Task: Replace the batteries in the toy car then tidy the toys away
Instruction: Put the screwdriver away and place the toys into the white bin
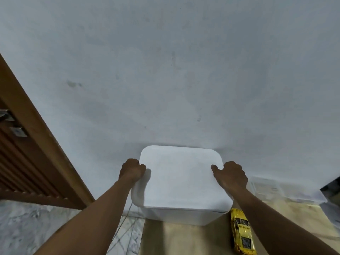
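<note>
A white lidded storage box (pixel 181 183) stands at the far left end of a light wooden table (pixel 185 240), against the wall. My left hand (pixel 131 171) grips the lid's left edge, and my right hand (pixel 232 174) grips its right edge, thumb on top. The lid lies flat on the box. A shiny yellow toy car (pixel 242 231) lies on the table just right of the box, under my right forearm, pointing away from me.
A pale grey wall (pixel 174 80) fills the view behind the box. A brown wooden door (pixel 27 153) with a metal handle stands at the left. Marble floor (pixel 46 227) lies left of the table. Clear plastic containers (pixel 279 188) sit at the right.
</note>
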The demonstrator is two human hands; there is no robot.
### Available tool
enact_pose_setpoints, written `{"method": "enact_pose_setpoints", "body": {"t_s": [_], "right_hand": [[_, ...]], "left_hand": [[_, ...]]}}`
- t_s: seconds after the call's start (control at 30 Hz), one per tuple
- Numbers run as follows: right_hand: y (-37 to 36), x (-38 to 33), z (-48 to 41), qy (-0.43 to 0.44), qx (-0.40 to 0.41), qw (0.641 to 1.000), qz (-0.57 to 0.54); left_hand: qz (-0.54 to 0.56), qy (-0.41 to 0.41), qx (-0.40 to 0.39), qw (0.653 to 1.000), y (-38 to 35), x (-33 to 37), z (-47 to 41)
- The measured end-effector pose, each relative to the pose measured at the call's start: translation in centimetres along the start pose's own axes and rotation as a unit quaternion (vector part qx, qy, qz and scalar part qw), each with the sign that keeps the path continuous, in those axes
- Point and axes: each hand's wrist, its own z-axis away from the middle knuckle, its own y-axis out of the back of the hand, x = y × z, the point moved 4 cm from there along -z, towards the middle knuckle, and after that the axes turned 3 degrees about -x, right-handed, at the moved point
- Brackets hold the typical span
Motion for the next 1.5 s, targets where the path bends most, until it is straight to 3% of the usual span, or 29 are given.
{"method": "enact_pose_setpoints", "body": {"t_s": [0.3,0.83,1.03,1.33,1.5], "right_hand": [[-0.3,1.1,-0.3,-0.02,-0.013,1.0,0.004],[-1.3,1.8,-0.9,0.012,-0.019,1.0,-0.004],[-1.7,1.9,-1.0,0.013,-0.025,0.999,-0.017],[-2.4,0.1,-0.8,0.077,-0.079,0.993,0.03],[-2.9,0.1,-0.5,0.078,-0.059,0.995,0.032]], "left_hand": [[0.054,-0.003,0.012,0.998,0.6,0.7,0.4],[0.038,-0.001,0.042,0.998,-0.4,0.4,-0.2],[0.051,-0.036,0.043,0.997,-2.0,-0.5,-0.3],[-0.078,-0.099,0.02,0.992,-3.2,0.2,-1.3],[-0.054,-0.108,0.023,0.992,-3.4,-0.6,-2.6]]}}
